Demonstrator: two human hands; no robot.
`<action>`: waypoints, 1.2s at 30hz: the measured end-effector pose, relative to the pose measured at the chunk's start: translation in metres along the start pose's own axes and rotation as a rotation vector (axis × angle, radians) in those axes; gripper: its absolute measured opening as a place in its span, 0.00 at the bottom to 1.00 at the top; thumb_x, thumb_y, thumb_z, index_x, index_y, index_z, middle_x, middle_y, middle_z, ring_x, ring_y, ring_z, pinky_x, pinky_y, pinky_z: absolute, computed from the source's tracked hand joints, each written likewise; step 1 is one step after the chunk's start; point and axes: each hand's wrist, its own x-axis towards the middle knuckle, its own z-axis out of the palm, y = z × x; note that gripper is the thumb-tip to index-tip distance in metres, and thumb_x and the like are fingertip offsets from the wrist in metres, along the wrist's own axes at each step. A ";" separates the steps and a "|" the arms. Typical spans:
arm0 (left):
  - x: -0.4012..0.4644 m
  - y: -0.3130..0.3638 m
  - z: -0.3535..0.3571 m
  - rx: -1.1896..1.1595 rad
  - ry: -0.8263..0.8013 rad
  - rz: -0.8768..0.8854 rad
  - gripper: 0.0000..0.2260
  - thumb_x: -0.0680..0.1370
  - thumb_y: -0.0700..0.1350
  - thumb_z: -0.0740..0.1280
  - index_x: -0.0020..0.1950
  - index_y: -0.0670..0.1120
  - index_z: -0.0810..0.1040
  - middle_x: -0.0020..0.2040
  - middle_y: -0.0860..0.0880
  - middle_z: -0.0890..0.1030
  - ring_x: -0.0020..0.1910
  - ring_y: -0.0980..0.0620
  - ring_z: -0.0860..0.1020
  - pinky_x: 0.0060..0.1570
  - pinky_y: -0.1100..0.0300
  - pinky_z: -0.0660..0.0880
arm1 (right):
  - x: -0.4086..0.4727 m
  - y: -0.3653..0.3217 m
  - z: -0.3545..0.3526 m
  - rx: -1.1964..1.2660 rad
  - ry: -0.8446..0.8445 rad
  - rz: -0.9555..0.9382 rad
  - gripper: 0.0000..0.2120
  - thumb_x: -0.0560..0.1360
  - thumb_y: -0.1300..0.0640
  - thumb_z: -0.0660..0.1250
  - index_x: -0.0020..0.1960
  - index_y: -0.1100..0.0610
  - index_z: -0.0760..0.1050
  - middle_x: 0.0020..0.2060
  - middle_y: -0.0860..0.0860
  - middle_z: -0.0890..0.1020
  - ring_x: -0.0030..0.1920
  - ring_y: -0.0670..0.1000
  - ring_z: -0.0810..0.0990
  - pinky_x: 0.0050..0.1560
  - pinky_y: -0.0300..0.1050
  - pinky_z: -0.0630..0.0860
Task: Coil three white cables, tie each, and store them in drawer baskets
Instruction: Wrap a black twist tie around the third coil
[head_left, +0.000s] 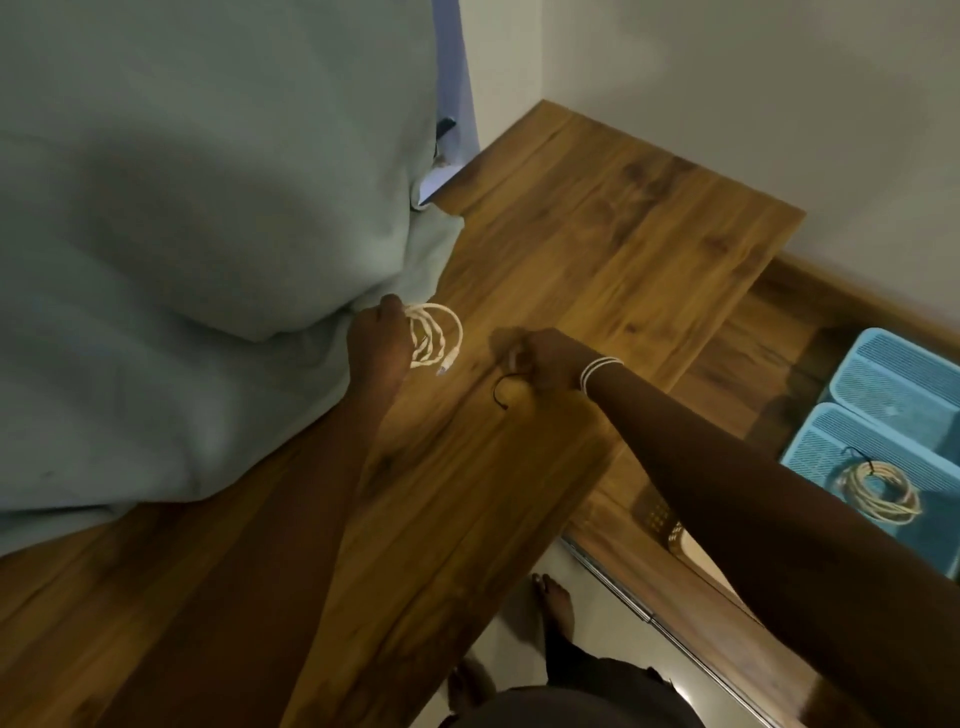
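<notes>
Your left hand (378, 338) grips the coiled white cable (434, 336) just above the wooden desktop (597, 244); it looks light, springy and likely to unwind, so keep pinching across all loops. Your right hand (540, 361) pinches a thin black tie (503, 391) beside it.

Coiled cable (434, 335) in left hand (378, 335), over wooden top (597, 234), just right of bedding (182, 234). Right hand (540, 361) beside it on a thin tie (503, 389). Far right, lower: open drawer (737, 364) w/ two baskets; near basket (852, 457) has a tied coil (878, 491), far basket (898, 374) behind it.
</notes>
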 end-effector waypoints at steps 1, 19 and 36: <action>0.002 -0.001 -0.002 -0.050 0.012 -0.024 0.17 0.81 0.48 0.57 0.55 0.38 0.78 0.56 0.36 0.81 0.55 0.37 0.79 0.57 0.44 0.77 | -0.001 0.005 0.004 -0.031 -0.044 -0.018 0.09 0.74 0.66 0.67 0.53 0.62 0.82 0.55 0.60 0.83 0.57 0.60 0.80 0.60 0.48 0.73; 0.018 -0.002 -0.051 -0.378 0.087 -0.154 0.19 0.79 0.49 0.56 0.51 0.36 0.81 0.48 0.37 0.83 0.38 0.44 0.80 0.32 0.57 0.77 | -0.014 -0.071 -0.020 0.468 0.303 -0.205 0.14 0.77 0.69 0.64 0.47 0.50 0.79 0.44 0.55 0.83 0.44 0.53 0.82 0.49 0.45 0.80; 0.003 0.019 -0.110 -0.781 0.197 0.191 0.09 0.79 0.39 0.60 0.44 0.38 0.77 0.39 0.45 0.79 0.38 0.48 0.78 0.38 0.57 0.75 | -0.009 -0.271 -0.035 1.295 0.759 0.135 0.16 0.65 0.62 0.81 0.32 0.58 0.73 0.25 0.55 0.78 0.26 0.51 0.78 0.26 0.39 0.73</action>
